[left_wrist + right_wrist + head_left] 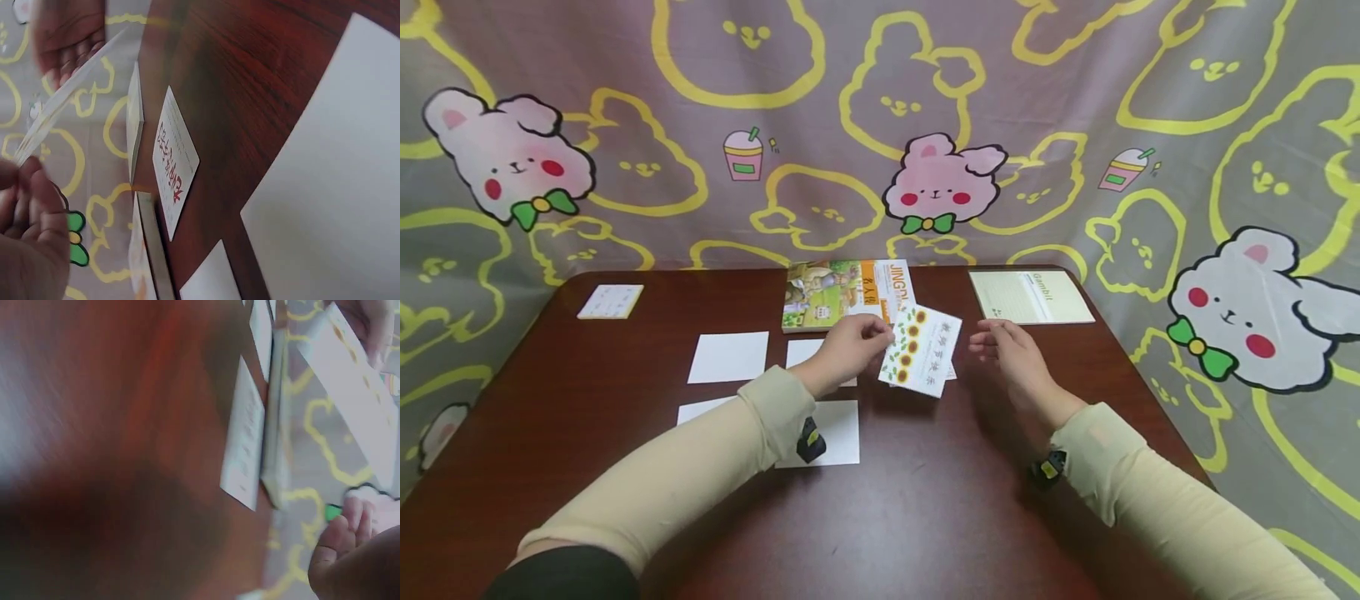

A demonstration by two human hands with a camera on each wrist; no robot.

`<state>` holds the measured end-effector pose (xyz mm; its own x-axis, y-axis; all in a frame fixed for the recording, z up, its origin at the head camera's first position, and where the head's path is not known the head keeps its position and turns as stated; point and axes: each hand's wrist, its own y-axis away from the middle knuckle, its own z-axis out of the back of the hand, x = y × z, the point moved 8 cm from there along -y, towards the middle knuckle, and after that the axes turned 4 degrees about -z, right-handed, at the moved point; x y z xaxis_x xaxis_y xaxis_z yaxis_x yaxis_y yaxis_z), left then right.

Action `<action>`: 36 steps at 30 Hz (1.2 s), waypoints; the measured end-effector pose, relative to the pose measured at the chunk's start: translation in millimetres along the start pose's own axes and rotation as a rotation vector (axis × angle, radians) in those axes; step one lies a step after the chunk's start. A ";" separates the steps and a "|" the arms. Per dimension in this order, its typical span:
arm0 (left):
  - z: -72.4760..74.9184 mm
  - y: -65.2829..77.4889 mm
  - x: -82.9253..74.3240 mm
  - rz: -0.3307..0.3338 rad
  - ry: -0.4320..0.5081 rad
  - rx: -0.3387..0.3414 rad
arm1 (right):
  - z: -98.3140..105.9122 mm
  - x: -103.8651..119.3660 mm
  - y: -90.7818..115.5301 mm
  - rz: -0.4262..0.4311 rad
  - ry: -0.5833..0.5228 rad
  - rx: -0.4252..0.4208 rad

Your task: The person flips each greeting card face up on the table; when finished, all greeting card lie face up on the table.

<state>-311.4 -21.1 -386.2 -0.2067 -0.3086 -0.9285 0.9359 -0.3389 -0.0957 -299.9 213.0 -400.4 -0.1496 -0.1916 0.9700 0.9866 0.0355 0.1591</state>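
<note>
Between thumb and fingers my left hand [848, 348] pinches a card with a row of sunflowers and handwritten characters [925, 354], raised above the table. To the right of that card is my right hand [1018, 358], apart from it, fingers loosely bent and holding nothing. Another card, with red lettering [175, 162], lies on the table; in the head view the raised card covers most of it. In the right wrist view the sunflower card [353, 394] is tilted between both hands.
Blank white cards [728, 357] lie left of centre, partly under my left arm. At the back are a colourful book [831, 296] and a pale "Gambit" notebook [1033, 298]. A small card stack [610, 302] sits at the far left of the brown table [925, 517].
</note>
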 end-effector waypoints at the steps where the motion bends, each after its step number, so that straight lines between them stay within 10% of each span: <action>1: 4.2 -0.2 2.3 0.025 0.069 -0.053 | -1.2 -5.9 1.9 -0.035 -0.084 -0.024; 9: 12.0 -0.1 3.7 0.071 0.360 -0.226 | -52.3 -25.9 21.3 -0.146 -0.417 0.163; 18: -4.2 3.2 3.8 0.056 0.414 -0.158 | -47.6 -13.1 18.0 -0.087 -0.561 -0.090; 24: 8.1 0.5 13.8 0.096 0.410 -0.189 | -37.6 -4.4 14.1 -0.011 -0.384 -0.076; 28: 20.1 0.8 17.2 0.096 0.244 -0.219 | -30.4 -6.9 8.4 -0.008 -0.180 -0.025; 36: 8.3 8.8 32.2 0.182 0.051 -0.062 | -22.3 -19.2 2.1 -0.025 0.042 0.028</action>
<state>-312.2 -41.4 -413.9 -0.0194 -0.3136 -0.9494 0.9726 -0.2261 0.0548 -293.5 194.9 -422.8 -0.1709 -0.2339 0.9571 0.9803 0.0573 0.1891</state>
